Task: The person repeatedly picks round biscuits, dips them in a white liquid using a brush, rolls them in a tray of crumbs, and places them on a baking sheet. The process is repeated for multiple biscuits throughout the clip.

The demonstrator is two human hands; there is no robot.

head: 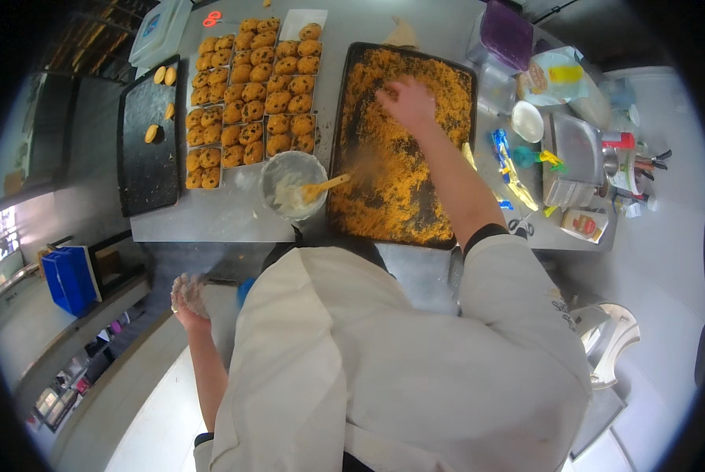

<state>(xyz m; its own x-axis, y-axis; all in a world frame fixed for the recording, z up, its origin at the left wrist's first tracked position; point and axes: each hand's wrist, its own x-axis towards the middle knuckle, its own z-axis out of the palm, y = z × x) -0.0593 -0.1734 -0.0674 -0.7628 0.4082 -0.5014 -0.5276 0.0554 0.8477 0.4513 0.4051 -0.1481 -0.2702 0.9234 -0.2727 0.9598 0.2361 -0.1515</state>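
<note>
A dark baking tray (336,135) lies before me, strewn with orange-brown crumbs (382,206). My right hand (410,105) is over its upper part, fingers bent and spread at the crumbs; no held object shows. My left hand (190,298) is away from the table at lower left. Pale residue coats its fingers, and blur hides whether anything is in it. Left of the tray, a clear bowl (265,180) holds a pale creamy mix and a yellow-handled spatula (323,186) that leans on its rim. Boxes of round, dark-flecked baked goods (252,112) stand in rows beyond the bowl.
A black tray (146,147) with several small pale pieces lies at far left. Orange-handled scissors (212,19) are near the back. On the right are a white bowl (528,121), yellow-blue wrappers (512,171), a metal box (574,150) and scissors (520,226).
</note>
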